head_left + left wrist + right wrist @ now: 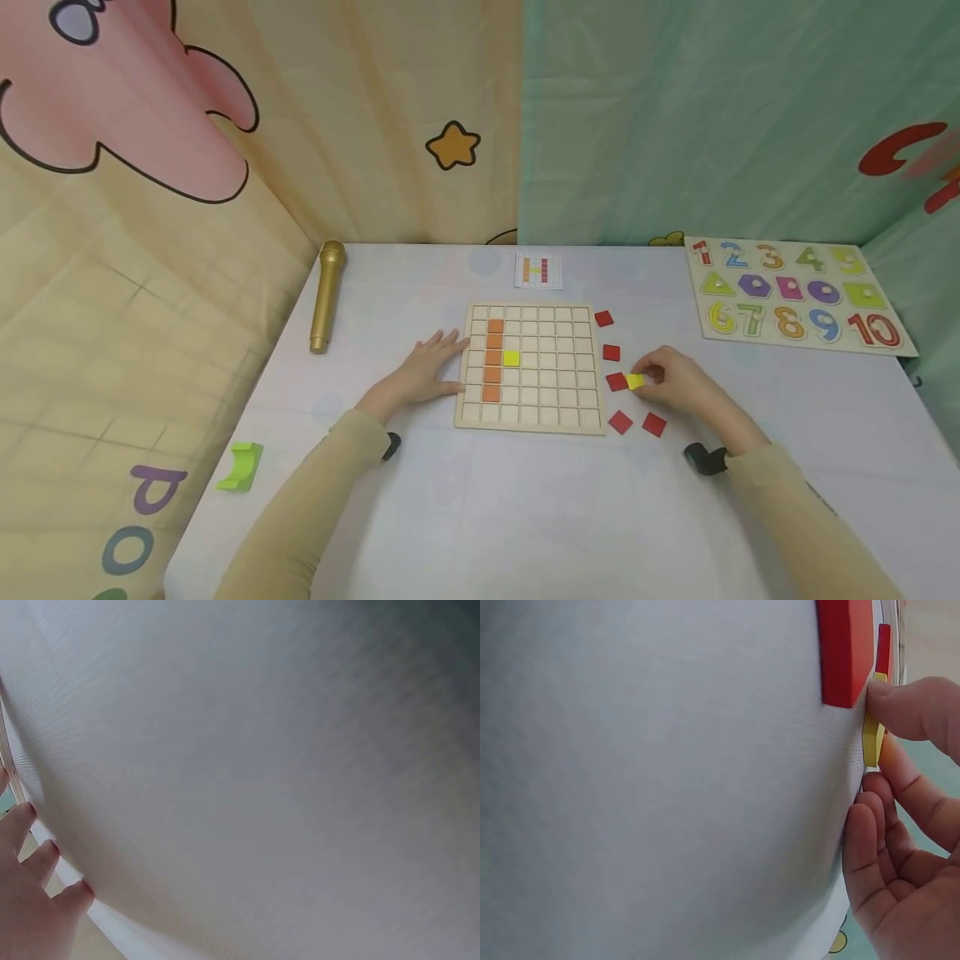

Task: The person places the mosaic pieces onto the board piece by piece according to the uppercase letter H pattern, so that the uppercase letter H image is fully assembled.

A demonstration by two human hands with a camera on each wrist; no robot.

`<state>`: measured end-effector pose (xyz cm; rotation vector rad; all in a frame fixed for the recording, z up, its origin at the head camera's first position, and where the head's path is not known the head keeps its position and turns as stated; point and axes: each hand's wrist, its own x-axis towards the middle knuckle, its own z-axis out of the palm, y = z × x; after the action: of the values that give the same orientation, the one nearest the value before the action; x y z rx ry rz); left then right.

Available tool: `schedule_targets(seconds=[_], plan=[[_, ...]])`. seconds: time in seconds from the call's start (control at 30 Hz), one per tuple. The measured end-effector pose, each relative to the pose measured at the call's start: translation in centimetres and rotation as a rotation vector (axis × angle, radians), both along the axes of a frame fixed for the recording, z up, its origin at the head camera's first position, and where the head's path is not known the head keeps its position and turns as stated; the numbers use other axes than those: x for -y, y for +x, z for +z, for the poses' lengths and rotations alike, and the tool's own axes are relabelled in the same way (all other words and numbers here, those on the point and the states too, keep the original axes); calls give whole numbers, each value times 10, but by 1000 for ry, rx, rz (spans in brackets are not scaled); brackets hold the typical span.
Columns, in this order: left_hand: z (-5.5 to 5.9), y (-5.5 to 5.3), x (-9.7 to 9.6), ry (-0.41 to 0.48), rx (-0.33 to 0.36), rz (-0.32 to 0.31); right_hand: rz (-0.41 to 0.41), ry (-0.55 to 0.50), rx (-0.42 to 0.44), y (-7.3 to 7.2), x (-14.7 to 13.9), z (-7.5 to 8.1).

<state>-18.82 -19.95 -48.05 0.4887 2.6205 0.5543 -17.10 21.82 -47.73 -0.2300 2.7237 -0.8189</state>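
A wooden grid board lies on the white table. Several orange tiles form a column in its second column, and one yellow tile sits just right of them. My left hand, fingers spread, touches the board's left edge. Right of the board, my right hand pinches another yellow tile between thumb and finger. That tile is beside a red tile; whether they touch I cannot tell. More loose red tiles lie around it.
Behind the board lies a small card with a coloured grid pattern. A number-and-shape puzzle is at the back right. On the left are a gold microphone and a green curved block. Curtains hang behind the table.
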Motion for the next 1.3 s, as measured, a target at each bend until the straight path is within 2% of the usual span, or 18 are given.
schedule_targets(seconds=[0.3,0.5,0.77,0.9,1.1,1.3], plan=[[1,0,-2,-7,2,-3,12,24,6,1,0,3],[1,0,-3,-14,2,-4,-19,-42,-1,-1,9,5],[4,1,-2,-7,7,-6,64,-185,-20,-16,61,14],[4,1,-2,-8,8,-4,132,-201,-39,-24,93,18],[1,0,-1,-21,9,3,198,-167,-21,-34,130,16],[3,0,-2,-20,12,4,193,-86,-13,-40,143,10]])
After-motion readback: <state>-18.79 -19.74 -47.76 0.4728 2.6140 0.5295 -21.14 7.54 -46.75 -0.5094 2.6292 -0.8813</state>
